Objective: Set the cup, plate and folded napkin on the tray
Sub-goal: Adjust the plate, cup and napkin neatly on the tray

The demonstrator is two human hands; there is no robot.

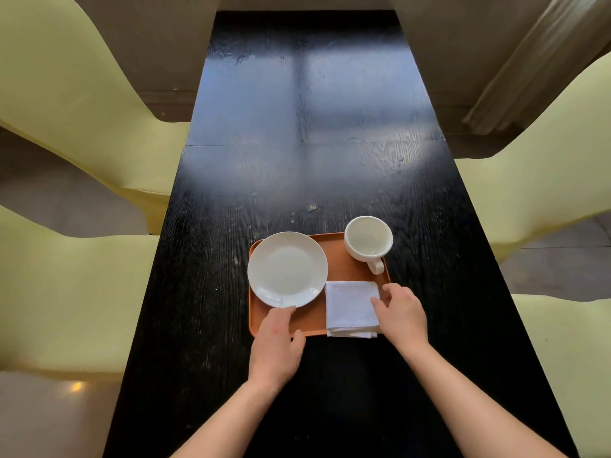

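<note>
Three pieces are sitting on the orange tray (340, 269) in front of me: plate, cup, napkin. The tray is lying on the long black table (297, 160), near my end of it.

The white plate (287, 269) is taking up the tray's left side, its rim overhanging the left edge a little. The white cup (368, 239) is standing upright at the far right corner, empty, its handle pointing toward me and slightly right. The folded white napkin (351, 308) is lying at the near right, just beside the plate; its near edge is hanging over the tray's near rim, with layers of the fold showing there.

My left hand (276, 345) is reaching over the tray's near rim, fingers loosely extended, fingertips just at the plate's near edge. I cannot tell whether they are touching it. The hand is gripping nothing.

My right hand (401, 314) is hovering at the napkin's right edge, fingers curled and slightly spread, one fingertip resting on or just over the cloth. It is pinching nothing that I can see.

Pale yellow chairs (82, 94) are standing along both sides of the table.
</note>
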